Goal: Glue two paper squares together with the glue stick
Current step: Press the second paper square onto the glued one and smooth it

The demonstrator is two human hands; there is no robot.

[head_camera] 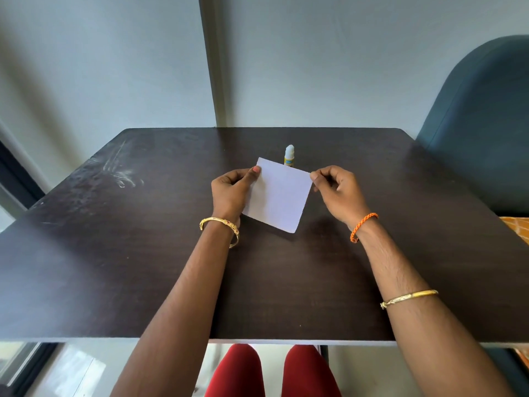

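A white paper square (279,196) is held up, tilted, just above the dark table (143,267). My left hand (233,193) pinches its left edge near the top corner with thumb over the front. My right hand (337,190) pinches its right corner between thumb and forefinger. Only one sheet face shows; I cannot tell whether a second square lies behind it. The glue stick (289,155), with a white cap and yellow label, stands upright on the table just behind the paper, its base hidden by the sheet.
A dark teal chair back (481,124) stands at the table's right side. A wall rises directly behind the table's far edge. Pale scuff marks (120,170) mark the table's far left.
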